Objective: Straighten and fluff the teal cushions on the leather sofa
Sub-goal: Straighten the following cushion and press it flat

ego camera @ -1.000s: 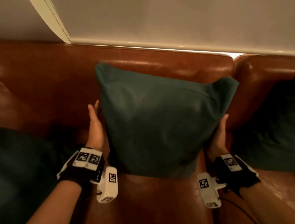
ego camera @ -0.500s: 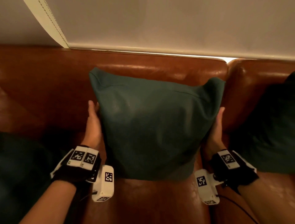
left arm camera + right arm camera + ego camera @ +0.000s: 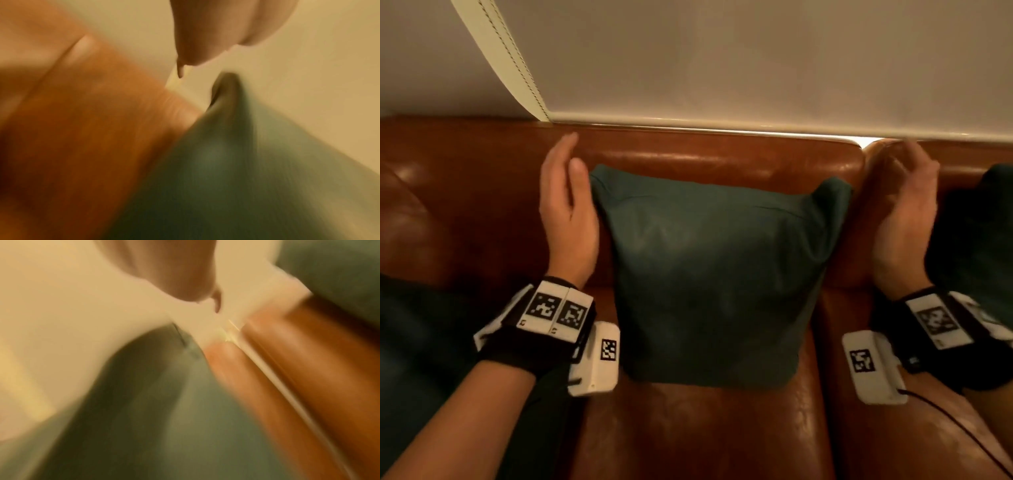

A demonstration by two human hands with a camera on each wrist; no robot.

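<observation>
right now the teal cushion (image 3: pixel 715 274) stands up on the seat of the leather sofa (image 3: pixel 688 428), leaning on the brown back, with its two top corners poking up. the left hand (image 3: pixel 568 209) is just beside the cushion's left edge, up near the top corner, with straight, relaxed fingers and nothing held; its thumb looks close to the cloth, but i cannot tell if it touches. the right hand (image 3: pixel 904 212) is near the right edge, a little apart from it, and it is blurry, so its fingers seem loose and spread but that is not sure. both wrist views are too smeared to help. i think the step is fluffing this cushion from both sides. to do it well, both hands should come in together and pat the sides evenly, so the stuffing puffs toward the middle and the cushion does not tip over. soft pats near the top corners would help them stand up the same. other dark cushions, one at the left (image 3: pixel 421 359) and one at the right (image 3: pixel 976 246), look like they wait for their turn.
</observation>
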